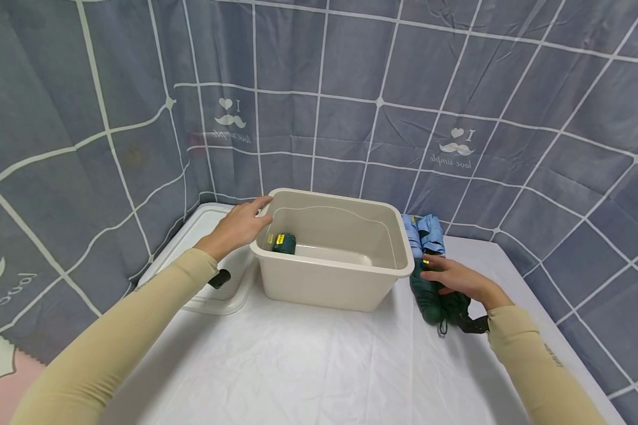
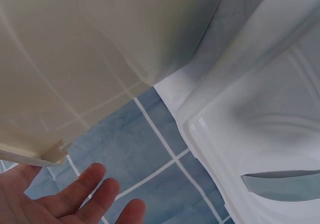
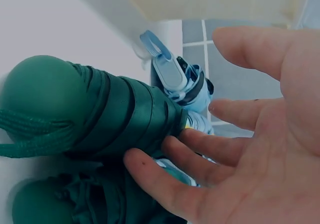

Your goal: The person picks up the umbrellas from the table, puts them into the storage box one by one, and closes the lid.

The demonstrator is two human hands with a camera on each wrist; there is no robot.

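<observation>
My left hand (image 1: pixel 240 224) is at the left rim of a beige plastic bin (image 1: pixel 324 289). In the left wrist view its fingers (image 2: pixel 102 196) stretch out loosely below the rim, not curled round it. My right hand (image 1: pixel 459 277) hovers over two folded dark green umbrellas (image 1: pixel 427 295) lying side by side right of the bin. Close up, the right fingers (image 3: pixel 165 184) are spread beside the nearer green umbrella (image 3: pixel 125 103), gripping nothing. Folded light blue umbrellas (image 1: pixel 430 233) lie behind the green ones. Inside the bin, at its left end, is a dark green bundle (image 1: pixel 285 243) with a yellow tag.
A white lid (image 1: pixel 212 301) lies flat left of the bin, partly under my left arm. The table (image 1: pixel 319 366) has a white cover. Grey-blue checked curtains (image 1: pixel 351 118) hang close behind and at both sides.
</observation>
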